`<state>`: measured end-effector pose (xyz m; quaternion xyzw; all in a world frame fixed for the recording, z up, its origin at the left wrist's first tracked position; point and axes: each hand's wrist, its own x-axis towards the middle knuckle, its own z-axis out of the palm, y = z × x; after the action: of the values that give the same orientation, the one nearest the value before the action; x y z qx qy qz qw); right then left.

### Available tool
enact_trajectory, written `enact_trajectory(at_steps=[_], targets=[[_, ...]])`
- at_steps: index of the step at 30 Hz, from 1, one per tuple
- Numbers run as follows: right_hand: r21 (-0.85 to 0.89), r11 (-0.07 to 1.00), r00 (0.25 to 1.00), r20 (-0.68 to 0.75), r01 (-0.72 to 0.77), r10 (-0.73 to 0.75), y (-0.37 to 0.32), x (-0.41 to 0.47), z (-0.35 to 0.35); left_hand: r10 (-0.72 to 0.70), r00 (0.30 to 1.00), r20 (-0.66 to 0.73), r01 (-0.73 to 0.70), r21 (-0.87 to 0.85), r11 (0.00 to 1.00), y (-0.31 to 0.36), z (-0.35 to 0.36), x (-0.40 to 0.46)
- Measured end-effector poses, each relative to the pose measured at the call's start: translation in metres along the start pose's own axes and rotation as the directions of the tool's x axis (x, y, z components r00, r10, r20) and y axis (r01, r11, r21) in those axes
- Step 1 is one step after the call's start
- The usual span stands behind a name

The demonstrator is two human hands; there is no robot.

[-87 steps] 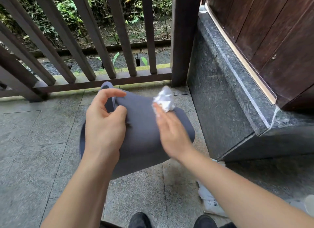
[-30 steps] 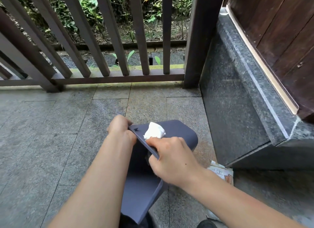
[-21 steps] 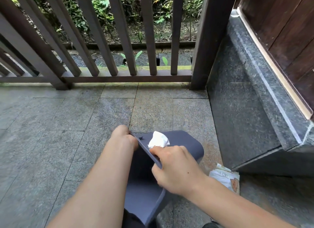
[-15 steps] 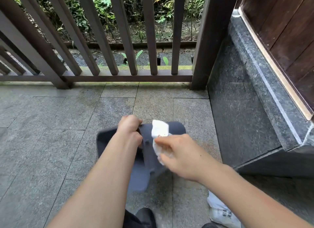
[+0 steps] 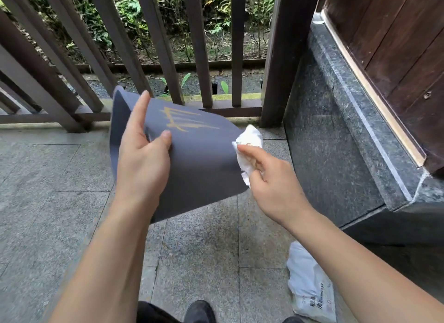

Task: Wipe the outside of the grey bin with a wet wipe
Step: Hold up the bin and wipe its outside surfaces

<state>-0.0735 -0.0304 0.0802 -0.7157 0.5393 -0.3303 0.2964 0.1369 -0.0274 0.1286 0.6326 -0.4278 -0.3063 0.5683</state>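
Note:
The grey bin [image 5: 201,159] is held in the air above the stone floor, a flat side with a gold marking turned up towards me. My left hand [image 5: 141,152] grips its left edge, thumb on the outer face and index finger stretched along the rim. My right hand [image 5: 269,178] pinches a crumpled white wet wipe [image 5: 248,144] and presses it against the bin's right edge. The bin's inside is hidden.
A dark wooden railing [image 5: 199,48] closes off the far side, with plants behind it. A dark granite ledge [image 5: 348,120] under a wooden door stands on the right. A white wipe packet [image 5: 310,282] lies on the paved floor [image 5: 48,202] at lower right. My shoes show at the bottom edge.
The bin has been raised from near the floor and turned so the gold-marked side faces up. My left hand regripped the left rim; the wipe moved to the right edge.

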Motion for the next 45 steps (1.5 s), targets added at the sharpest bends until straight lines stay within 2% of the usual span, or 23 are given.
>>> enact_trajectory(at_steps=[2,5,7,12,14,17,19,22,24,26,28,30,31,36,38,40,41,43,45], targets=[[0.039,0.996,0.995,-0.055,0.082,-0.080,-0.014,-0.004,0.001,0.007,1.000,0.028,-0.006,-0.041,0.999,0.000,0.009,-0.007],[0.048,0.989,0.990,0.024,0.140,-0.142,-0.036,-0.017,0.011,-0.028,0.996,0.082,0.034,-0.073,0.997,0.002,0.031,-0.017],[0.015,0.993,0.990,0.076,0.118,-0.119,-0.044,-0.023,0.017,-0.059,0.993,0.101,0.065,-0.057,0.996,0.001,0.044,-0.025],[-0.017,0.999,0.999,0.037,-0.027,0.028,-0.042,-0.025,0.011,-0.217,0.959,0.181,0.228,-0.042,0.973,0.005,0.065,-0.036],[-0.001,0.998,0.998,0.017,-0.068,0.068,-0.041,-0.025,0.011,-0.343,0.910,0.235,0.366,-0.061,0.929,0.010,0.071,-0.036],[-0.018,0.992,0.992,-0.016,-0.126,0.126,-0.038,-0.022,0.011,-0.490,0.780,0.388,0.578,-0.148,0.802,0.013,0.077,-0.042],[-0.034,0.989,0.989,-0.034,-0.145,0.143,-0.036,-0.020,0.009,-0.500,0.742,0.446,0.615,-0.157,0.773,0.013,0.075,-0.046],[-0.097,0.988,0.993,-0.038,-0.116,0.113,-0.035,-0.016,0.006,-0.506,0.722,0.472,0.639,-0.176,0.748,0.012,0.074,-0.047],[-0.170,0.982,0.996,-0.016,-0.085,0.084,-0.034,-0.012,0.005,-0.462,0.725,0.511,0.619,-0.191,0.761,0.008,0.074,-0.045],[-0.216,0.974,0.998,-0.005,-0.070,0.070,-0.032,-0.009,0.003,-0.436,0.716,0.545,0.636,-0.253,0.729,0.003,0.076,-0.043],[-0.240,0.969,0.998,-0.018,-0.056,0.054,-0.028,-0.009,0.001,-0.495,0.699,0.517,0.692,-0.313,0.650,0.000,0.076,-0.039],[-0.258,0.966,1.000,-0.013,-0.020,0.018,-0.027,-0.010,0.001,-0.643,0.658,0.392,0.749,-0.431,0.504,-0.008,0.084,-0.029],[-0.262,0.965,1.000,-0.006,-0.004,0.003,-0.027,-0.011,0.002,-0.696,0.643,0.320,0.747,-0.462,0.478,-0.008,0.086,-0.026],[-0.335,0.940,0.998,0.049,0.060,-0.046,-0.024,-0.020,0.005,-0.742,0.665,0.078,0.689,-0.448,0.570,-0.025,0.079,-0.013],[-0.470,0.876,0.994,0.048,0.107,-0.096,-0.032,-0.030,0.009,-0.743,0.669,-0.026,0.678,-0.387,0.624,-0.033,0.071,-0.010],[-0.534,0.830,0.987,0.103,0.162,-0.126,-0.042,-0.041,0.017,-0.722,0.676,-0.149,0.650,-0.339,0.680,-0.044,0.068,-0.010],[-0.533,0.817,0.975,0.150,0.220,-0.164,-0.046,-0.047,0.021,-0.698,0.690,-0.191,0.624,-0.331,0.708,-0.048,0.069,-0.013],[-0.444,0.853,0.958,0.203,0.274,-0.202,-0.045,-0.051,0.023,-0.674,0.717,-0.176,0.602,-0.329,0.727,-0.046,0.069,-0.020],[-0.261,0.957,0.970,0.232,0.130,-0.069,-0.035,-0.041,0.007,-0.639,0.764,-0.093,0.589,-0.303,0.749,-0.033,0.069,-0.024]])
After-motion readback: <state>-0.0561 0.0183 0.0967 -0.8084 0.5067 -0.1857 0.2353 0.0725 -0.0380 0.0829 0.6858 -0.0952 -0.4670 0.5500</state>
